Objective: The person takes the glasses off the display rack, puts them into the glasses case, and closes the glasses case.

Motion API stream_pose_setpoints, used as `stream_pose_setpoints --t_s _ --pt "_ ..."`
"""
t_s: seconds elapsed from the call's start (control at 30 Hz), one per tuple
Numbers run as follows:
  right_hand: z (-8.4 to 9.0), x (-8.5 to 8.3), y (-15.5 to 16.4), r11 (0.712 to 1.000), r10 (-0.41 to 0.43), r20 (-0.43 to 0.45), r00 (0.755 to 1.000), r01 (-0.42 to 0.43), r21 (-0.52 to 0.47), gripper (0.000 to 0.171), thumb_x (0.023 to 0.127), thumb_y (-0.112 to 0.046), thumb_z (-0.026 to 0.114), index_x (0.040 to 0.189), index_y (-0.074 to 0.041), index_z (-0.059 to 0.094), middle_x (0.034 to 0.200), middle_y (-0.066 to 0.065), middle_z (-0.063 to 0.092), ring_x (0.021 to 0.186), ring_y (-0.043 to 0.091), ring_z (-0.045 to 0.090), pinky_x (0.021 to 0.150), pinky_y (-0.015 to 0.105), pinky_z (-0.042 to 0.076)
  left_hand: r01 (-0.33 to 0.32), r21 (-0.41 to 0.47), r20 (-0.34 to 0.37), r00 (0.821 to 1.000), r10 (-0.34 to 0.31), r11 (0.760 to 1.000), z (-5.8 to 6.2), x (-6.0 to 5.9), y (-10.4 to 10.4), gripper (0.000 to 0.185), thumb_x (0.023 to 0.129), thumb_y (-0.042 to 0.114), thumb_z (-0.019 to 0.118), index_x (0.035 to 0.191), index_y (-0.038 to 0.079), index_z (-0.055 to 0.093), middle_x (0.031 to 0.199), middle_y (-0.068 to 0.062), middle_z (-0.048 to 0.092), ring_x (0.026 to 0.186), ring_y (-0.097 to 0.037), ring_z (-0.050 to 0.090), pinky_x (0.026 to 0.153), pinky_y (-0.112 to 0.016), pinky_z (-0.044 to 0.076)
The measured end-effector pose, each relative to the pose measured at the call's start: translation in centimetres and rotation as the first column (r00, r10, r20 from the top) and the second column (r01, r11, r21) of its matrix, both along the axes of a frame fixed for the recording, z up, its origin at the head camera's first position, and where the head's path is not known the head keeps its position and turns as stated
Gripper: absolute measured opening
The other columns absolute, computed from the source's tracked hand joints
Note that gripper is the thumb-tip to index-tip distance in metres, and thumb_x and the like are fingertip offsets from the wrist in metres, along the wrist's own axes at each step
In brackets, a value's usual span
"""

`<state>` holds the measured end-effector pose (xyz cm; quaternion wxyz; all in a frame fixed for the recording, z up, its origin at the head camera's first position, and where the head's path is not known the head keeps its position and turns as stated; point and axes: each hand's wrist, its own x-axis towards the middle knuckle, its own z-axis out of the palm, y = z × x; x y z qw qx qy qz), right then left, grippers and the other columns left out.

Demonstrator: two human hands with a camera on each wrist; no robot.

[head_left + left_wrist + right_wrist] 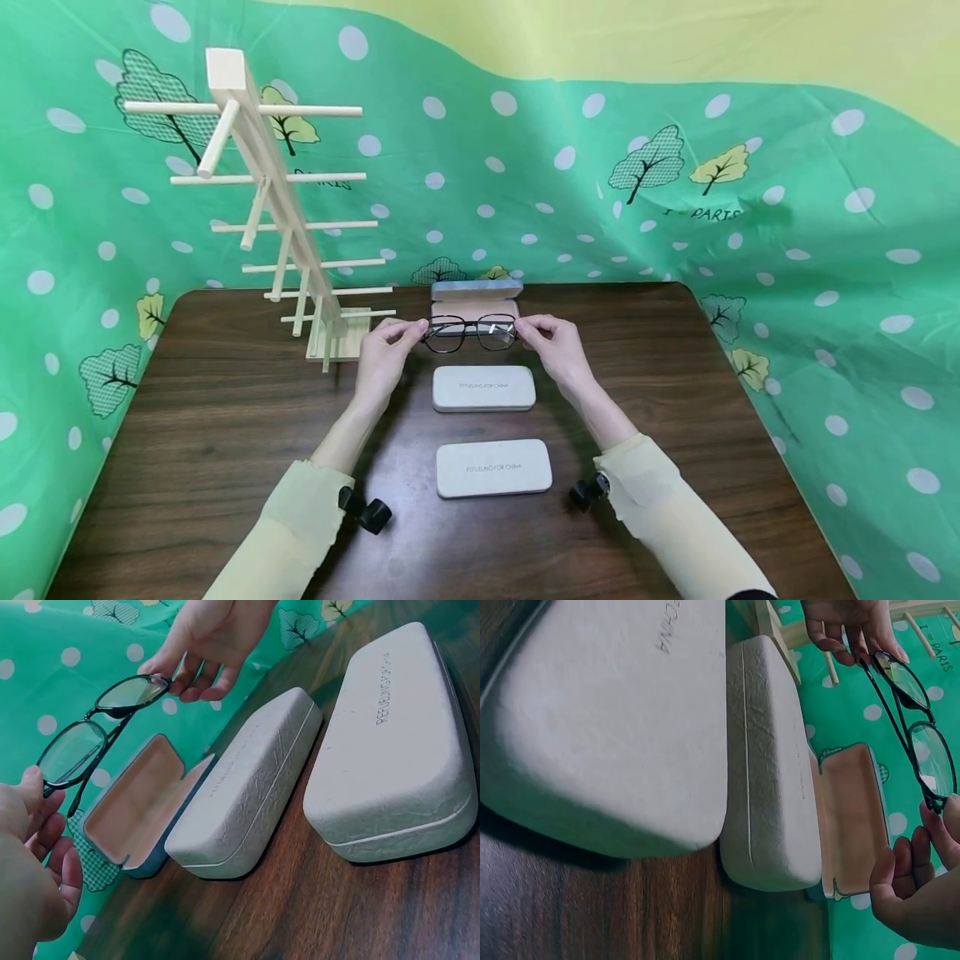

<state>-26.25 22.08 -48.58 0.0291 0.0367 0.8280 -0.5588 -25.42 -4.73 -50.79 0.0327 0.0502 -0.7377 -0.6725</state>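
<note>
A pair of black-framed eyeglasses point(447, 335) is held up by both hands, one at each end. My left hand point(385, 358) pinches the left end between thumb and fingertips, while my right hand point(557, 348) pinches the right end the same way. Both wrist views show the temples folded behind the clear lenses point(73, 754). Behind and below the glasses, an open blue eyeglass case point(477, 289) with a pinkish lining point(853, 817) stands on the table. Nearer me lie two closed white eyeglass cases, a middle one point(483, 392) and a front one point(493, 471), both with printed lettering.
On the left a tall wooden rack point(281, 200) with several pegs stands on a square base, close to my left hand. The dark wood table point(225, 467) ends at a green dotted cloth point(540, 183) behind it. Black wrist straps with cameras sit over both sleeves.
</note>
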Motion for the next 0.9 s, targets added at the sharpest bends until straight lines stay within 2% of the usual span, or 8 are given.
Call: stream_pose_setpoints --t_s 0.27,0.43,0.53,0.6,0.67,0.9 --pt "-0.4 -0.9 0.2 1.000 -0.011 0.021 1.000 0.011 -0.016 0.030 0.103 -0.019 0.064 0.121 0.003 0.072 0.123 0.019 0.070 0.104 0.023 0.065 0.096 0.040 0.059 -0.016 -0.024 0.026 1.000 0.017 1.000 -0.2 -0.6 0.5 0.032 0.094 0.034 0.077 0.106 0.004 0.081 0.104 -0.009 0.072 0.096 -0.011 0.060 0.090 -0.028 0.045" --pt "-0.7 -1.3 0.3 1.000 -0.019 0.030 0.999 0.020 -0.014 0.030 0.103 -0.019 0.065 0.121 0.002 0.072 0.122 0.018 0.070 0.107 0.030 0.065 0.088 0.027 0.059 -0.033 -0.012 0.037 0.999 0.034 0.999 -0.5 -0.9 0.7 0.031 0.093 0.034 0.078 0.104 0.006 0.081 0.102 -0.009 0.072 0.094 -0.012 0.058 0.086 -0.028 0.045" --pt "-0.9 -1.6 0.3 1.000 -0.023 0.032 0.999 0.024 -0.017 0.029 0.102 -0.019 0.066 0.120 0.002 0.073 0.121 0.018 0.070 0.103 0.026 0.065 0.083 0.021 0.058 -0.053 -0.014 0.044 0.998 0.053 0.999 -0.8 -1.1 0.9 0.031 0.093 0.034 0.077 0.104 0.006 0.081 0.102 -0.010 0.072 0.092 -0.013 0.057 0.085 -0.028 0.044" --pt "-1.0 -1.8 0.3 1.000 -0.026 0.031 0.999 0.026 -0.015 0.028 0.102 -0.020 0.066 0.119 0.002 0.073 0.119 0.017 0.071 0.098 0.018 0.064 0.082 0.021 0.057 -0.067 -0.028 0.053 0.996 0.068 0.997 -0.9 -1.2 1.1 0.031 0.093 0.035 0.077 0.104 0.006 0.082 0.104 -0.012 0.073 0.093 -0.013 0.058 0.084 -0.027 0.045" --pt "-1.2 -2.0 0.3 0.999 -0.029 0.029 0.999 0.029 -0.015 0.028 0.101 -0.020 0.067 0.119 0.001 0.073 0.117 0.015 0.071 0.095 0.013 0.063 0.083 0.023 0.058 -0.080 -0.052 0.063 0.994 0.084 0.995 -1.1 -1.3 1.2 0.032 0.094 0.037 0.076 0.105 0.007 0.082 0.106 -0.012 0.074 0.094 -0.014 0.060 0.085 -0.027 0.045" --pt "-1.5 -2.7 0.4 0.999 -0.034 0.029 0.999 0.034 -0.025 0.028 0.102 -0.020 0.066 0.117 0.002 0.074 0.108 0.005 0.070 0.095 0.019 0.062 0.098 0.048 0.057 -0.086 -0.108 0.069 0.993 0.094 0.990 -1.3 -1.6 1.4 0.034 0.095 0.038 0.075 0.108 0.008 0.081 0.110 -0.013 0.075 0.103 -0.022 0.066 0.087 -0.031 0.047"
